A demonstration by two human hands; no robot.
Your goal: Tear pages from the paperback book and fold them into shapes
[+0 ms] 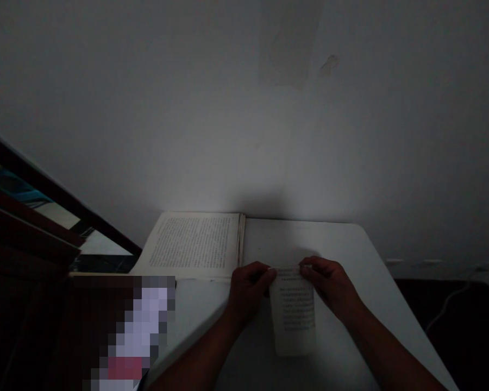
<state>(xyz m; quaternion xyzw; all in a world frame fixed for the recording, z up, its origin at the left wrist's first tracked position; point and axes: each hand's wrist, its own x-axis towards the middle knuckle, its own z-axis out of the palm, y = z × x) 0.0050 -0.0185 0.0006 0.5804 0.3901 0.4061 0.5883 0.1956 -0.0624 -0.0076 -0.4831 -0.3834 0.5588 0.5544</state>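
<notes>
A printed sheet of paper hangs between my two hands over the white table, its lower end toward me. My left hand pinches its upper left corner between thumb and fingers. At the upper right corner, my right hand grips the same sheet in a pinch. The paper's top edge looks folded or bent, though the dim light hides the detail. To the left of my hands lies a stack of printed pages, text side up, near the table's back left corner.
The white table stands against a grey wall with peeling patches. A dark wooden rail slopes down on the left. A pixelated area covers the lower left. At the right, a pale cable runs over a dark area.
</notes>
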